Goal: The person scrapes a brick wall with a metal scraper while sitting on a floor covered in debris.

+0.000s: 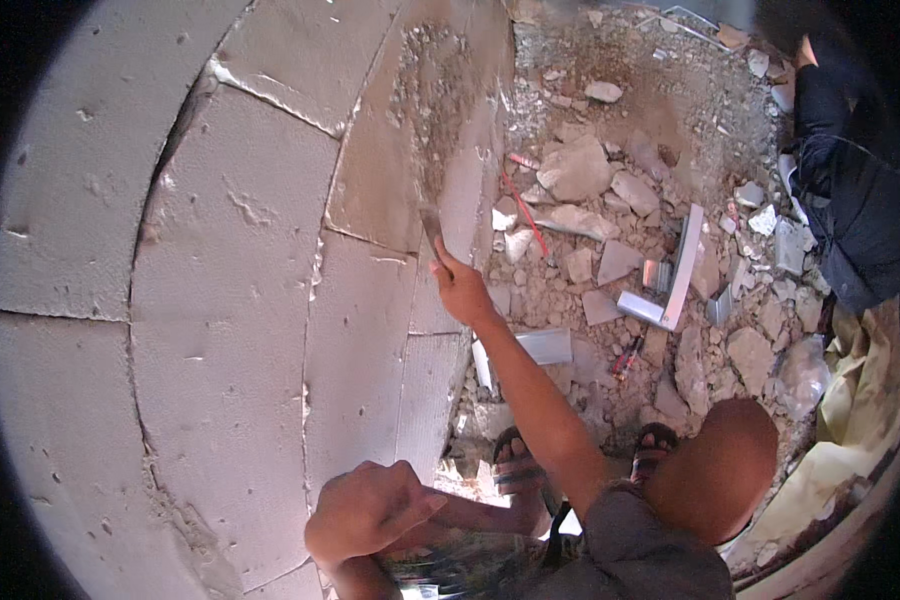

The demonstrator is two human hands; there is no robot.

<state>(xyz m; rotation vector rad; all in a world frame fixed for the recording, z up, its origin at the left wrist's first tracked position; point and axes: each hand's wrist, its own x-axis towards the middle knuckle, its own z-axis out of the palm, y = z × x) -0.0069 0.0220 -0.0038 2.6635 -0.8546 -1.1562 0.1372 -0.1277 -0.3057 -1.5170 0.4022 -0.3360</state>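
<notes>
My right hand (463,292) reaches out against the pale block wall and is closed round a narrow, flat brownish hand tool (434,230). Its exact kind does not show. The tool's far end meets the wall at the lower edge of a brown, rough patch (395,170) that is partly blurred. My left hand (370,505) is drawn in close to my body at the lower middle, by my left knee. Its fingers are curled in and I see nothing in them. The wall (220,250) is made of large grey blocks with thin mortar joints.
Broken stones and rubble (575,170) cover the ground right of the wall. Among them lie a bent metal profile (682,270), a red strip (525,215) and a metal piece (545,346). Pale sheeting (850,410) and a person in dark clothing (855,190) are at right.
</notes>
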